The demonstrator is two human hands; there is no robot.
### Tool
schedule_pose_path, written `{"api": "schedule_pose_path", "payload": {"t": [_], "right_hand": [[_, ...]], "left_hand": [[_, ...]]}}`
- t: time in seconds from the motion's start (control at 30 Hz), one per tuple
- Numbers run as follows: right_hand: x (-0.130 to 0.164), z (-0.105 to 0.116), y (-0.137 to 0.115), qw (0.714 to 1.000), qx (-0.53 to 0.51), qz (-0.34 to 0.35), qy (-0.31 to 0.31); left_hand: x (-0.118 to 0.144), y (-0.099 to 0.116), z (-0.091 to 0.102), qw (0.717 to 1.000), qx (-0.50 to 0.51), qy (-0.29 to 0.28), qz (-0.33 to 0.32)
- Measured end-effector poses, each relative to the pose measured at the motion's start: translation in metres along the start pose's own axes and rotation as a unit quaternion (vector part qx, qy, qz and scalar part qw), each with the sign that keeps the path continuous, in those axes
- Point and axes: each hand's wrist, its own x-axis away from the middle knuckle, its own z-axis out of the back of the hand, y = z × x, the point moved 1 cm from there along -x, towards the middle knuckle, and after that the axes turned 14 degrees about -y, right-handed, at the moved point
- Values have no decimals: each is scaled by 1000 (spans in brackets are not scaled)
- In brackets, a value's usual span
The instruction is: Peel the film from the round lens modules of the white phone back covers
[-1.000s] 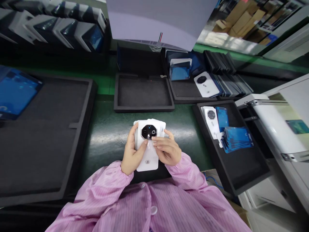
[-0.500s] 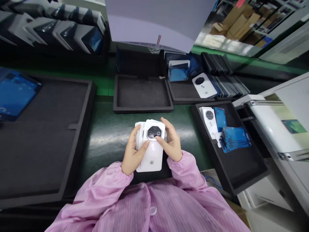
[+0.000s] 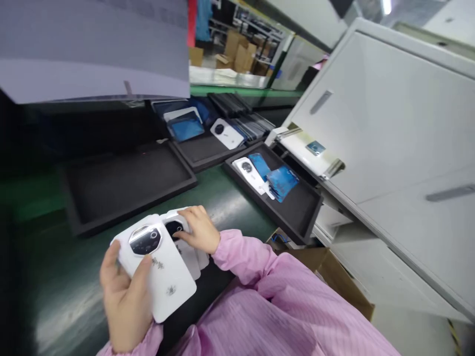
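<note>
My left hand [image 3: 128, 291] grips a white phone back cover [image 3: 168, 277] with a dark octagonal camera area and small printed marks. Its thumb lies on the face, just below the camera area. Close behind and to the right, my right hand [image 3: 200, 230] is closed on several more white phone back covers [image 3: 191, 262], fanned a little apart. The front cover partly hides them. Both hands are above the dark green bench [image 3: 83, 277], near my body.
A shallow black tray [image 3: 129, 178] lies ahead. To the right, another black tray [image 3: 297, 222] carries white covers [image 3: 252, 175] and blue film-covered sheets [image 3: 282, 183]. Behind stands a tray with dark panels [image 3: 252, 127]. A grey cabinet [image 3: 401, 118] and an open cardboard box [image 3: 341, 282] are at right.
My view has swung to the right. The stack, held together in both hands before, is parted: one cover is in my left hand, the others in my right.
</note>
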Motion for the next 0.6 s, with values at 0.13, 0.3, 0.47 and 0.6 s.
{"api": "schedule_pose_path", "payload": {"t": [0.13,0.3,0.47,0.6], "right_hand": [[6,6,-9,995,15,26,91],[11,12,-17,988,-99,92,69],[8,12,-18,984,-170,37,28],[9,16,-19,988,-121,74,62]], "left_hand": [[4,-8,-3,994,-91,-47,-39],[7,-24,-2,947,-289,-64,-125],[8,-25,-5,917,-374,-63,-124],[6,-28,-3,921,-361,-64,-131]]}}
